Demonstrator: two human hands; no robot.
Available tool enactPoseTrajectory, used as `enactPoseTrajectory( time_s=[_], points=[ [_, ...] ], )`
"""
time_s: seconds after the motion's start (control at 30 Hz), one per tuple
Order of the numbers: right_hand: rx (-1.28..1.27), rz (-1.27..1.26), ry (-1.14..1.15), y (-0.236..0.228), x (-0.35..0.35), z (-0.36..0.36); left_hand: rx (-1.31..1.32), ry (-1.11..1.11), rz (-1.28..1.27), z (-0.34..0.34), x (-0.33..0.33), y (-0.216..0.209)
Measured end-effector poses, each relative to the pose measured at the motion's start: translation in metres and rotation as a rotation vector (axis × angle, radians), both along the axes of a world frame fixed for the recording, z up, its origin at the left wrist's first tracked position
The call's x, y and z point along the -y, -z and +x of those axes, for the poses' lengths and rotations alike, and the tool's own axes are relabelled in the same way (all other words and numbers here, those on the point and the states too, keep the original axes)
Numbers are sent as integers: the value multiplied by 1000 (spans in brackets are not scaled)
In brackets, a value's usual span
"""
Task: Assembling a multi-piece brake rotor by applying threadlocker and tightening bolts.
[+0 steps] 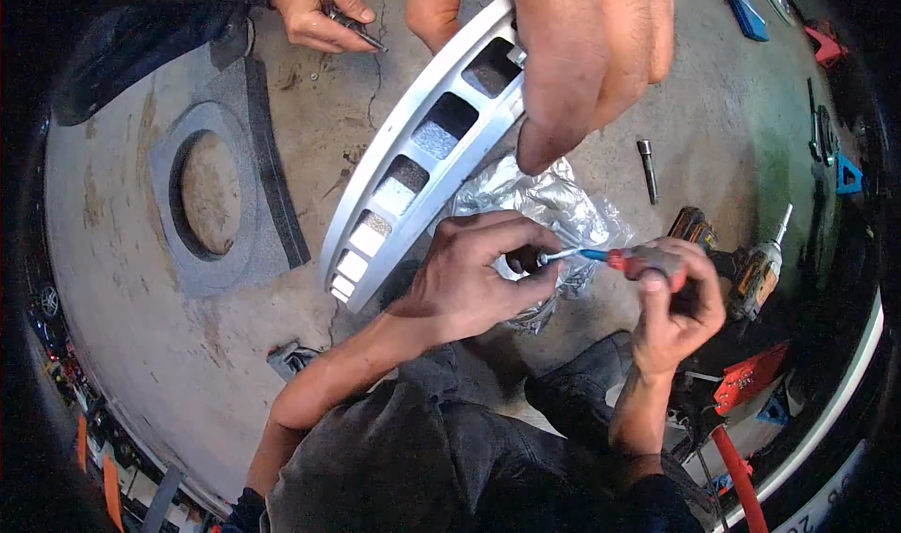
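Note:
My left hand (479,275) pinches a small metal fastener (544,259) between thumb and fingertips, its shape mostly covered. My right hand (680,303) grips a red piece with a blue neck (593,254); its thin pale tip meets the fastener. Whether this red piece is a tube or a tool, I cannot make out. Just beyond my left hand, a silver ring with rectangular openings (399,148), like a vented brake disc, stands tilted on edge. A co-worker's hand (591,54) holds its upper end. Crumpled clear plastic wrap (554,205) lies beneath my hands.
Another person's hand (314,17) holds a dark slim tool at top left. Grey foam with a round cutout (202,200) rests on the concrete floor. To the right are a socket extension (649,172), a power driver (755,275) and a red tray (751,378).

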State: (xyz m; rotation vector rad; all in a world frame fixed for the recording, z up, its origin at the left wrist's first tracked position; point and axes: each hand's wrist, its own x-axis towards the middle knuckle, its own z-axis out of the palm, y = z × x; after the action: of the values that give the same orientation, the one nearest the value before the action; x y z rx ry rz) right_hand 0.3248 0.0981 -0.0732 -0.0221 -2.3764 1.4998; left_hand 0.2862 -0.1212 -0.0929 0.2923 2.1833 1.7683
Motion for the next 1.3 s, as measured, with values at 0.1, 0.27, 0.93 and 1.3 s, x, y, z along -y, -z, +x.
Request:
enactPoseTrajectory(
  time_s=[0.1, 0.27, 0.93, 1.3],
  points=[
    [-119, 38, 204, -19, -13, -1, 69, -32, -7, 2, 0, 3],
    [-418, 182, 537, -10, -22, -38, 101, -90, -42, 6, 2, 2],
    [145, -487, 54, 5, 4, -20, 153, -96, 26, 2, -3, -7],
    [168, -342, 79, -5, 19, -14, 130, -74, 64, 5, 0, -10]
  ],
)
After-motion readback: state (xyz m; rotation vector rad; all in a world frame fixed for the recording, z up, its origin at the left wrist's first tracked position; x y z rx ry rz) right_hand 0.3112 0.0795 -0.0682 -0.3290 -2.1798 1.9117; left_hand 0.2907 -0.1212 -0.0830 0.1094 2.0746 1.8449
